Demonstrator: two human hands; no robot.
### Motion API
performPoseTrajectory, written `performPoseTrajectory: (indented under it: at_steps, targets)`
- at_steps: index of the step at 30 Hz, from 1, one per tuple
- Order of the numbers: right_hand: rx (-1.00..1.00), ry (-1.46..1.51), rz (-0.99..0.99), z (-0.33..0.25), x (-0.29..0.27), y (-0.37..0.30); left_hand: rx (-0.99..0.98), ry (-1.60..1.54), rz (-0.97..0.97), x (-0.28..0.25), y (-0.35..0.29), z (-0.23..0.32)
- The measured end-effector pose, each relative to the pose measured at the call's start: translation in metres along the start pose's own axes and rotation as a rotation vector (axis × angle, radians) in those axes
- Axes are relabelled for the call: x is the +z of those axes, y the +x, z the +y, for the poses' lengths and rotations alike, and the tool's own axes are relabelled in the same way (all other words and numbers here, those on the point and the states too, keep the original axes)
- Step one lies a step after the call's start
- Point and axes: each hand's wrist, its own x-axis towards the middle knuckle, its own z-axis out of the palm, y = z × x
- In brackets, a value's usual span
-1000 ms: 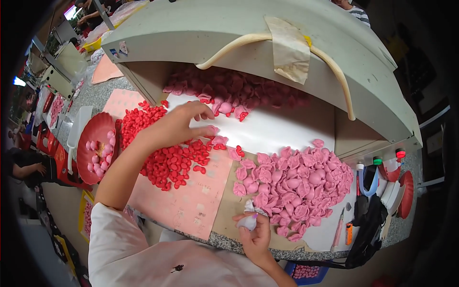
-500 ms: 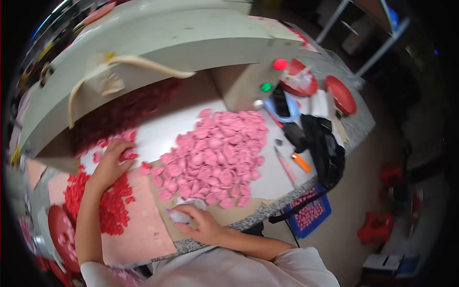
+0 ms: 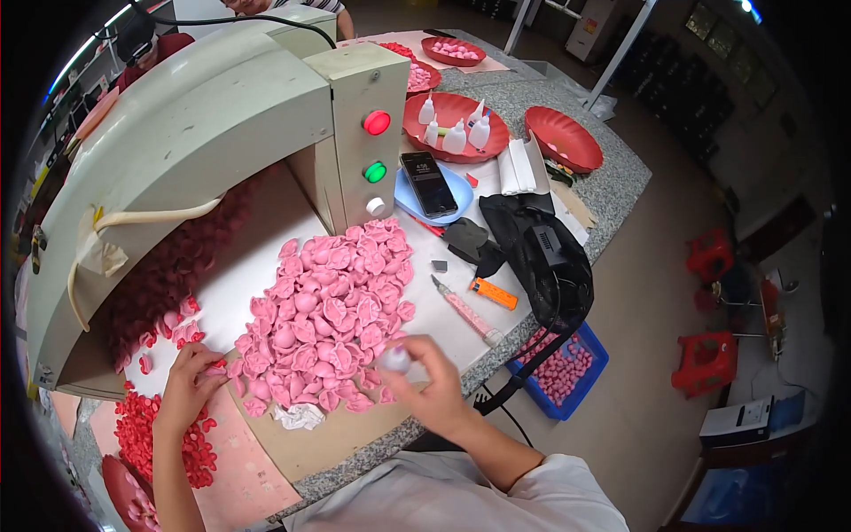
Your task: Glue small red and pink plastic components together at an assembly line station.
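My left hand [image 3: 189,379] is closed at the left edge of the pink pile, fingertips pinching a small red piece [image 3: 218,364]. In my right hand [image 3: 434,383] is a small translucent white squeeze bottle [image 3: 395,359], held over the near right edge of the pile. The pile [image 3: 324,310] is made of pink, cupped, petal-like pieces. Below my left hand, small red pieces [image 3: 137,434] lie heaped on a pink sheet [image 3: 244,470]. A crumpled white tissue [image 3: 299,417] rests at the near edge of the pile.
A grey-green machine [image 3: 230,115] with buttons arches over more pieces. To the right lie a phone [image 3: 429,184], an orange lighter [image 3: 494,293], a pen-like tool [image 3: 465,309] and a black bag [image 3: 541,257]. A red tray [image 3: 412,120] holds white bottles. People [image 3: 146,53] are beyond the machine.
My left hand has drawn back from the machine's opening to the pile's edge and pinches a red piece. The right hand has lifted the bottle away from the tissue. The view has turned.
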Motion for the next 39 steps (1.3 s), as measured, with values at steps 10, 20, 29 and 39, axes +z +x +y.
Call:
performPoseTrajectory:
  at_steps: [10, 20, 29, 39]
  targets:
    - [0.06, -0.421, 0.025, 0.044, -0.063, 0.031, 0.144, 0.055, 0.274, 0.014, 0.061, 0.015]
    - [0.018, -0.51, 0.174, -0.008, -0.126, 0.16, 0.158, 0.371, 0.368, -0.003, 0.067, 0.043]
    - [0.308, -0.958, -0.161, 0.061, -0.081, 0.263, 0.004, 0.18, 0.561, -0.016, -0.065, 0.057]
    - [0.382, -0.075, -0.072, -0.044, -0.067, 0.166, 0.002, -0.18, 0.742, -0.021, -0.197, 0.013]
